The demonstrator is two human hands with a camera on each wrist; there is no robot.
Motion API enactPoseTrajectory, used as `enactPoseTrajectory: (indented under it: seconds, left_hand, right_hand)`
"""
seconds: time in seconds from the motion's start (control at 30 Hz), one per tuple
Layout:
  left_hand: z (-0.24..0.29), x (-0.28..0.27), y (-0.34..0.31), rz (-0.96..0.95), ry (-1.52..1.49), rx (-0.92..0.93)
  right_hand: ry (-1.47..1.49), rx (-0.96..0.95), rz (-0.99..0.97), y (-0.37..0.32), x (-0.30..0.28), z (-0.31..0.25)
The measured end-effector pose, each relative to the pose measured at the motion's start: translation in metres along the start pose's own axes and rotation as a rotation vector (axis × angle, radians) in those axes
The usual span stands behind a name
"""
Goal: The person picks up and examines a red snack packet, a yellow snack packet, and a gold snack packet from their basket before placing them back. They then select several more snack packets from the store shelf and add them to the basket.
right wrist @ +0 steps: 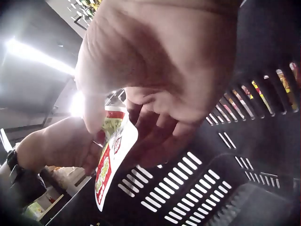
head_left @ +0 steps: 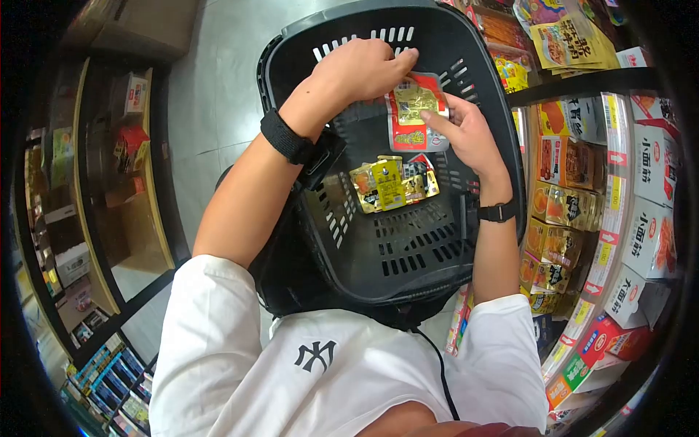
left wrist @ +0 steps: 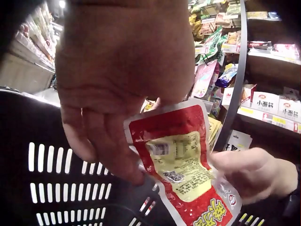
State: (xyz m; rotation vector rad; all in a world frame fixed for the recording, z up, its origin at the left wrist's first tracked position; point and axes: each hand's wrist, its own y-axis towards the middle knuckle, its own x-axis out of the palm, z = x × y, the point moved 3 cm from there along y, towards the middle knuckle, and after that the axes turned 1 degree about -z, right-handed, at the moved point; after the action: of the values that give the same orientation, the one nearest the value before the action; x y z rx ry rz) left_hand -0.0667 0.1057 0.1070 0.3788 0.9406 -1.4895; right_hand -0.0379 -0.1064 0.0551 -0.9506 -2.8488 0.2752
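A flat red and yellow packet (head_left: pixel 417 109) is held above a black basket (head_left: pixel 349 266). My right hand (head_left: pixel 477 142) pinches its right side, the thumb on the printed face, as the packet (left wrist: pixel 183 165) also shows in the left wrist view. My left hand (head_left: pixel 357 71) is at the packet's upper left edge, fingers bent; in the left wrist view the left hand (left wrist: pixel 122 61) partly hides its own contact. In the right wrist view the packet (right wrist: pixel 113 150) stands edge-on between the right thumb and fingers. Several yellow and gold packets (head_left: pixel 389 184) lie in the basket.
Shelves with boxes (head_left: pixel 652 237) and hanging snack packets (head_left: pixel 564 207) run along the right. A shelf unit (head_left: pixel 116 182) with a few goods stands at the left. Grey floor (head_left: pixel 211 95) shows between it and the basket.
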Motion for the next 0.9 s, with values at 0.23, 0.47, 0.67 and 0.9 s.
enactPoseTrajectory:
  seconds: [0.23,0.47,0.67,0.9]
  left_hand:
    - [0.018,-0.007,-0.013,0.066,0.004,0.043]
    - [0.036,0.001,-0.009,0.132,0.113,0.186]
    - [0.04,0.008,0.006,0.297,0.027,0.186]
    - [0.044,0.003,0.013,0.42,-0.015,0.216]
  right_hand:
    - [-0.203,-0.149,0.06,0.005,-0.002,0.001]
    - [-0.426,-0.12,0.221,-0.01,-0.006,-0.013]
    - [-0.366,-0.129,0.441,-0.018,-0.009,-0.017]
    - [-0.389,-0.202,0.728,-0.016,-0.02,0.007]
